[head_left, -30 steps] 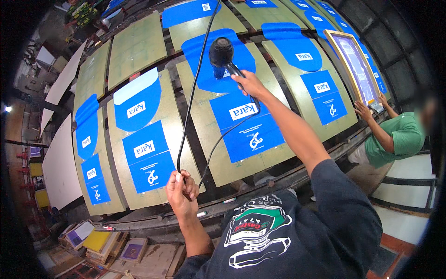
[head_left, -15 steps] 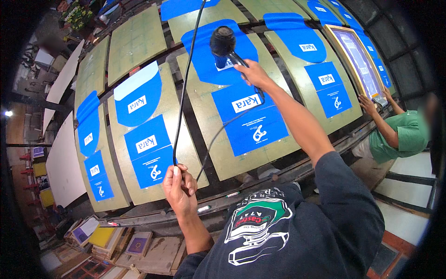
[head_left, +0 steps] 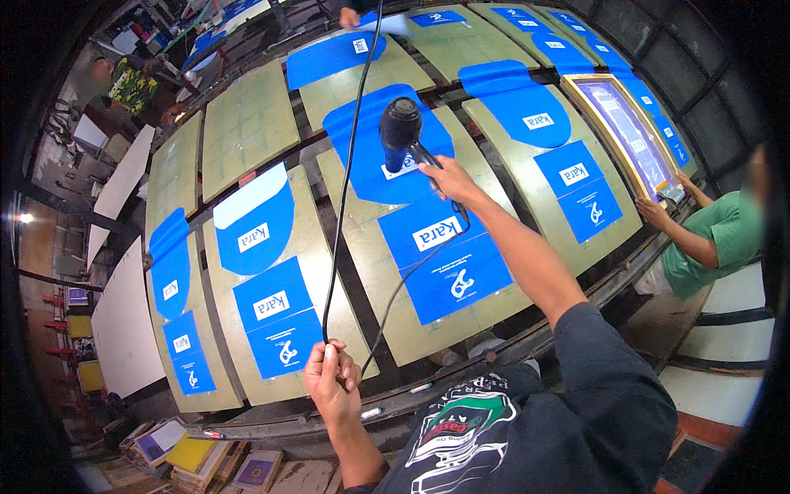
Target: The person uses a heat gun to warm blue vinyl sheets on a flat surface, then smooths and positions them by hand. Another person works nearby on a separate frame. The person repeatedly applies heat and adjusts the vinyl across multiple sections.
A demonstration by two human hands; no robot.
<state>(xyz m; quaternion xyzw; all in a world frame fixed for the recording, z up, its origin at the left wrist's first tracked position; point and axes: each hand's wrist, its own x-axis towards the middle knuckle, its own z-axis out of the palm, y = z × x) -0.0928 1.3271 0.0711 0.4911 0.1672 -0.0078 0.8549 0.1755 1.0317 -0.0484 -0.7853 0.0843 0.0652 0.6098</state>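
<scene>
My right hand (head_left: pixel 444 177) is closed on the handle of a black hair dryer (head_left: pixel 401 119), its nozzle pointing down over a rounded blue piece with a white printed label (head_left: pixel 432 128) on an olive board (head_left: pixel 411 342). Below that piece lies a blue rectangular piece (head_left: pixel 403 235) with white printing. At lower centre my left hand (head_left: pixel 333 379) grips a black cable (head_left: pixel 337 263) that runs up across the boards. A second stretch of cable hangs from the dryer's handle down behind my left hand.
Rows of boards (head_left: pixel 247 115) bear blue pieces. At right, a person in green (head_left: pixel 712 239) holds a wooden-framed screen (head_left: pixel 625 136). Another person's hand (head_left: pixel 350 18) is at the top, someone in camouflage (head_left: pixel 132 90) upper left. Stacked frames (head_left: pixel 197 453) sit lower left.
The view has shifted, so boards and hands appear lower. A co-worker's hand with a pale sheet has appeared at the top. My hands still hold the dryer and cable.
</scene>
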